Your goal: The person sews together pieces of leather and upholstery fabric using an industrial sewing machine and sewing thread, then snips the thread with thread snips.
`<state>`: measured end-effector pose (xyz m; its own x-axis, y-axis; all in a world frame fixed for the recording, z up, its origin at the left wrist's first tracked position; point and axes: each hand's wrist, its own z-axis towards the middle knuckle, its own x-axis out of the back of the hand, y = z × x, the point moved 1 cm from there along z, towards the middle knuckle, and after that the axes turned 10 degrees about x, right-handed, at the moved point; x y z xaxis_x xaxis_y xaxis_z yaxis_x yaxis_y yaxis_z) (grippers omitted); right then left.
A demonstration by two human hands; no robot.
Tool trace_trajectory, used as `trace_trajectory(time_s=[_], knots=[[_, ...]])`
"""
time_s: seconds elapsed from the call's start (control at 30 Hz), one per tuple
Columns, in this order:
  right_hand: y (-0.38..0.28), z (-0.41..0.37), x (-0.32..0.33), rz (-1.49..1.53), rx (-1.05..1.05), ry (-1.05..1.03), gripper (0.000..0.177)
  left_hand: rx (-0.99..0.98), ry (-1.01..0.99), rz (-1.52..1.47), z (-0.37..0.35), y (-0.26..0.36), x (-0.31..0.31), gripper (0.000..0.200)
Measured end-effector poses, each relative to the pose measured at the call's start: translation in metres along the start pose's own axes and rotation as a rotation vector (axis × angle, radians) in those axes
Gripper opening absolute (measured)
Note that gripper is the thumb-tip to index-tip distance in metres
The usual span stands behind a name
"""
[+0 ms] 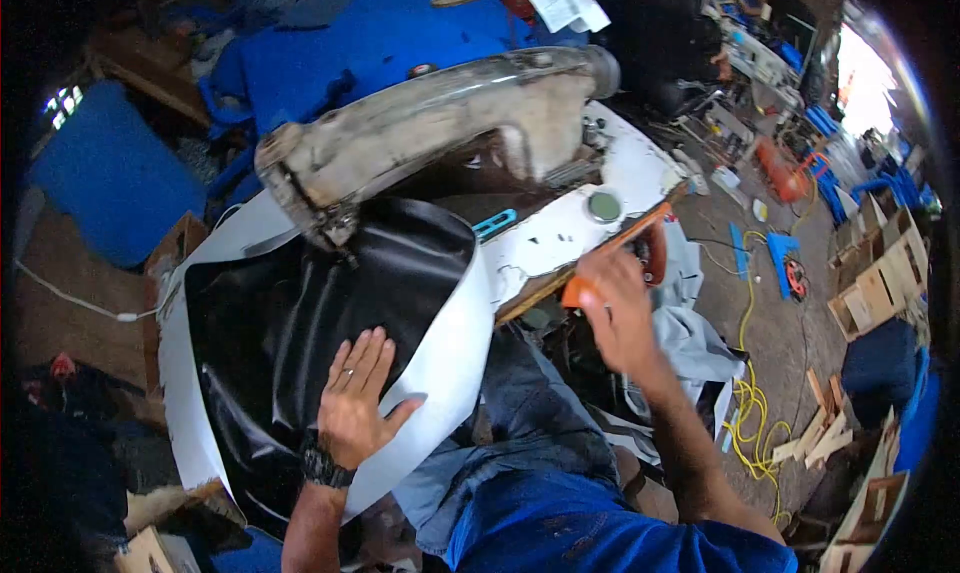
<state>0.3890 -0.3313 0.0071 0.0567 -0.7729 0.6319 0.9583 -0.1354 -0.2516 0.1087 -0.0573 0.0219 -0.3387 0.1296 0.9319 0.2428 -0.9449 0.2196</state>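
My left hand (pixel 358 403) lies flat, fingers spread, on glossy black sheet material (pixel 290 323) with a white underside (pixel 440 363). The sheet is looped under the head end of an old sewing machine (pixel 440 118). My right hand (pixel 618 313) is curled, slightly blurred, round an orange object (pixel 578 293) at the wooden edge of the white machine table (pixel 545 243). Only part of the orange object shows. A light blue tool (pixel 495 223) and a round green-topped item (pixel 604 206) lie on the table.
Blue fabric (pixel 330 53) is heaped behind the machine. Grey material (pixel 685 348) hangs at the table's right side. Yellow cord (pixel 752 413) is coiled on the floor, with wooden pieces (pixel 820 433) beside it. A wooden crate (pixel 880 273) stands at the right.
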Motion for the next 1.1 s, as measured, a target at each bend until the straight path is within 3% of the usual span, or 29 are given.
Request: trace_trajectory(time_s=[0.07,0.3,0.33,0.43,0.5,0.57,0.67,0.87,1.0,1.03,1.1], knots=[[0.04,0.017,0.012,-0.343,-0.052,-0.088,0.047,0.023,0.053,0.032,0.0,-0.003,-0.014,0.062],[0.124,0.028,-0.005,-0.448,0.037,-0.393,0.046,-0.079,0.196,0.004,0.0,-0.017,-0.014,0.025],[0.112,0.043,0.003,-0.464,-0.007,-0.456,0.044,-0.099,0.195,-0.012,0.001,-0.019,-0.011,0.022],[0.068,0.073,0.006,-0.425,0.052,-0.33,0.042,-0.1,0.191,-0.127,-0.003,-0.027,-0.018,0.025],[0.004,0.099,-0.005,-0.018,0.067,-0.253,0.042,-0.079,0.188,-0.119,-0.009,-0.017,-0.01,0.032],[-0.058,0.115,-0.027,0.425,0.287,-0.366,0.046,-0.075,0.167,-0.113,-0.013,-0.013,-0.013,0.043],[-0.1,0.122,-0.086,0.335,0.543,-0.609,0.057,-0.034,0.124,-0.139,-0.013,-0.011,-0.005,0.038],[-0.078,0.132,-0.183,0.168,0.469,-0.7,0.077,0.036,0.222,-0.293,-0.01,-0.016,-0.015,0.027],[-0.076,0.133,-0.186,0.188,0.504,-0.68,0.072,0.228,0.247,-0.49,-0.008,-0.011,-0.011,0.022],[-0.076,0.131,-0.179,0.246,0.496,-0.724,0.07,0.245,0.351,-0.508,-0.007,-0.012,-0.014,0.02],[-0.086,0.122,-0.152,0.35,0.481,-0.783,0.065,0.407,0.206,-0.497,-0.01,-0.011,0.001,0.02]])
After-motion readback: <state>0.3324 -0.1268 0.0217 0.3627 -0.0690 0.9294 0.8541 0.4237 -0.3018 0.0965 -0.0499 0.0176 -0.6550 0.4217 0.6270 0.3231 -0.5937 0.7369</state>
